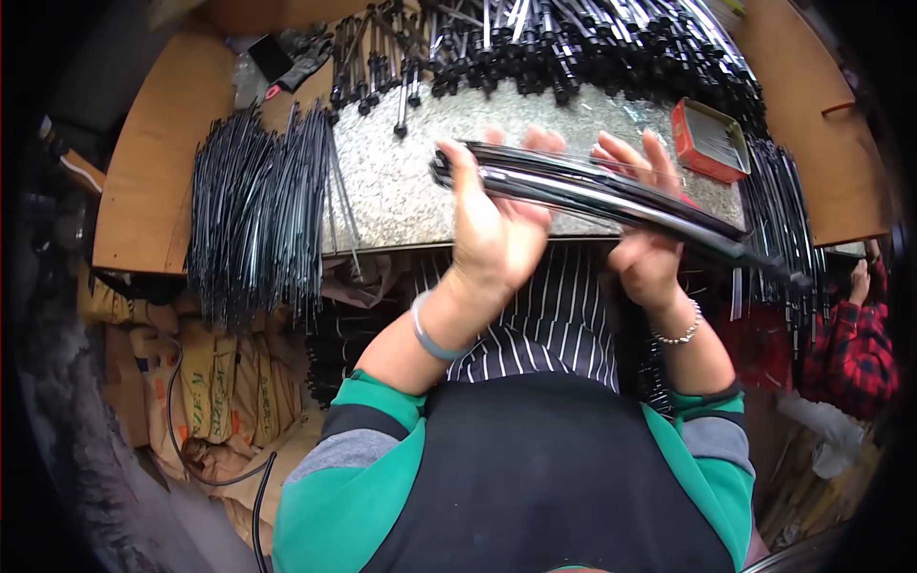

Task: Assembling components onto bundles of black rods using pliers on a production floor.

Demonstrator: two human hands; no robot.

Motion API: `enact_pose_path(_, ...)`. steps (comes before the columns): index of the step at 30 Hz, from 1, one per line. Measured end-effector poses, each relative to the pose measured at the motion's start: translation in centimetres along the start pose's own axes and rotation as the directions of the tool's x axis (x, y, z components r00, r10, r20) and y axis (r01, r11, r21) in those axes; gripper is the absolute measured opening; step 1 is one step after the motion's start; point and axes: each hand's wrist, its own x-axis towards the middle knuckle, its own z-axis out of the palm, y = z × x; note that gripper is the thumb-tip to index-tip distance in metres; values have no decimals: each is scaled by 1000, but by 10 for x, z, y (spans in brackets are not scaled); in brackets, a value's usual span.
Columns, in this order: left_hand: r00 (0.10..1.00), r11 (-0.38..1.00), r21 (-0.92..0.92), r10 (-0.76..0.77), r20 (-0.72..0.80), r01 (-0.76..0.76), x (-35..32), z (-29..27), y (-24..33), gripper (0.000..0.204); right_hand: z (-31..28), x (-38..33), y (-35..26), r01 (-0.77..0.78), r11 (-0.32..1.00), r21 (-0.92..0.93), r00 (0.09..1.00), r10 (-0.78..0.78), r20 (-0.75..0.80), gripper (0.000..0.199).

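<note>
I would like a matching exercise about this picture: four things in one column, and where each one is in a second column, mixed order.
Things:
1. red tin
2. bundle of thin black rods
3. long black strips
4. grey wristband

Places:
A. on the left wrist
B. held in the left hand and right hand
C. on the speckled slab, right part
D. hanging over the slab's left edge

Pairs: 1-C, 2-D, 3-B, 4-A

Workshop: bench [401, 181] heaped with metal rods [258, 210]
</note>
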Motion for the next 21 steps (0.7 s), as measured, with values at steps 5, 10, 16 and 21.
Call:
enact_pose_path(5, 858, 414, 910, -477, 191, 27, -27, 13, -20, 19, -14, 60, -24, -37, 972, 232, 999, 43, -22, 20)
enact_pose_path(10, 496, -203, 519, 157, 854, -830, 1, 70, 2, 44, -11, 77, -32, -131, 988, 77, 969, 111, 220, 57)
enact_pose_path(16, 564, 28, 573, 224, 795, -819, 13, 95, 15, 39, -5, 78, -43, 45, 903, -428, 979, 45, 199, 88)
enact_pose_path(21, 593, 194, 561, 313, 742, -805, 21, 106, 17, 41, -8, 66, -49, 413, 498, -762, 827, -555, 85, 42)
